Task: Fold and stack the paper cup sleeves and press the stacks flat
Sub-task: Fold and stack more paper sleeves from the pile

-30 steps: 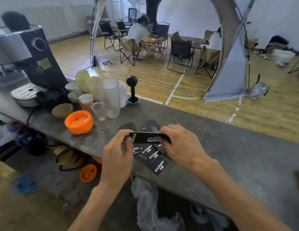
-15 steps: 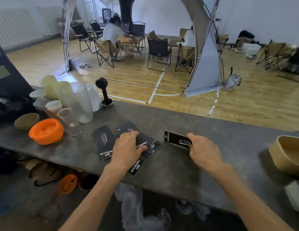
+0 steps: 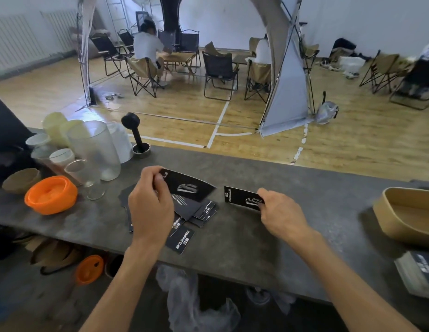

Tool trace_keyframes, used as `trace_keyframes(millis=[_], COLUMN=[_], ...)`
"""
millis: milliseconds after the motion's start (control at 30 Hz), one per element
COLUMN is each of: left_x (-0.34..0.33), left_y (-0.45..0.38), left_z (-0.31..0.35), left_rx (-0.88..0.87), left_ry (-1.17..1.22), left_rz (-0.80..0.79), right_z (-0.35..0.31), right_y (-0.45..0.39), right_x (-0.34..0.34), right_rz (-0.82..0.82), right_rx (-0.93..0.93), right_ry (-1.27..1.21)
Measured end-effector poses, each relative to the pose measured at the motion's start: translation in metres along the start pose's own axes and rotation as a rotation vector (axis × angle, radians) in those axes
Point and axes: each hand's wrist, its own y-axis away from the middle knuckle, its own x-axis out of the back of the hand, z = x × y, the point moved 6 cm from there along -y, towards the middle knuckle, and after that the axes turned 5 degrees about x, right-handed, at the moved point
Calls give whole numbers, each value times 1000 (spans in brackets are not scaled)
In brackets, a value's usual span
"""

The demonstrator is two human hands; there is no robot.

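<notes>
The left hand (image 3: 150, 207) pinches a lifted sleeve (image 3: 188, 186) above the loose pile (image 3: 194, 212) on the counter (image 3: 304, 212), its length pointing right toward the folded sleeve (image 3: 242, 198) that the right hand (image 3: 280, 213) grips just beside the pile.

sleeve pile (image 3: 196, 212): partly under left hand | tray (image 3: 405, 212): cut off right

Tabletop (image 3: 304, 188) left end: cups (image 3: 93, 149), lid (image 3: 51, 194) in front.
Tamper (image 3: 139, 137): behind the sleeve pile (image 3: 191, 212).
Pile: centre, under the lifted sleeve (image 3: 188, 185).
Flat sleeve (image 3: 242, 198): right of pile.
Tray (image 3: 409, 212): far right.
</notes>
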Motion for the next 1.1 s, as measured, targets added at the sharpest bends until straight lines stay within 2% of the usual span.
trace_keyframes(millis=[100,233,400,700,767,900,1000,1100], left_x=[-14,-54,-84,-131,-136,-137,-129,-106], left_y=[12,40,58,103,107,105,96,66], left_z=[4,-12,-22,14,12,11,12,-2], left_rx=[139,193,66,-223,-227,-209,-209,-125], left_ry=[207,171,-122,-342,-391,-380,-285,-268], left_rz=[-62,-204,-184,-402,-443,-466,-454,-339], right_z=[0,-1,-4,7,7,9,10,13], right_y=[0,3,9,9,9,6,5,4], right_x=[2,4,7,9,8,9,6,4], right_rz=[-8,-59,-157,-9,-4,25,37,24], right_rx=[4,50,123,67,81,76,71,78], right_ry=[-2,-23,-88,12,47,73,56,38])
